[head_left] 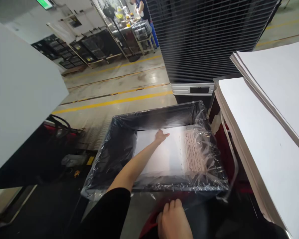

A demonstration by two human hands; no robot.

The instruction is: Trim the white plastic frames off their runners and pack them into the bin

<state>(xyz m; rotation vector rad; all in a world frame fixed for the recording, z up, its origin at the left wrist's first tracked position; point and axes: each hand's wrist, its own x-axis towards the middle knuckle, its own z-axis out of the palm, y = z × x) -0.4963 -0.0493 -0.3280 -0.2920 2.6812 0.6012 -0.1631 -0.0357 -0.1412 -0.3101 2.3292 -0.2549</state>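
Observation:
A black bin [161, 114] lined with clear plastic film stands in front of me. Inside it lies a white sheet [173, 159], beside rows of pinkish-beige pieces [193, 151] partly covered by loose film. My left hand [161, 135] reaches into the bin and rests on the white sheet near its far edge. Its thumb points right, apart from the other fingers, which are partly hidden. My right hand [174, 219] is outside the bin, below its near rim, with the fingers curled. What it grips, if anything, is hidden; something red shows beside it.
White boards [259, 122] are stacked on the right. A large white panel [22, 83] juts in at left. Behind the bin stands a tall dark ribbed stack [209, 43]. Yellow lines [114, 100] mark the floor; a person [142, 10] is at a far bench.

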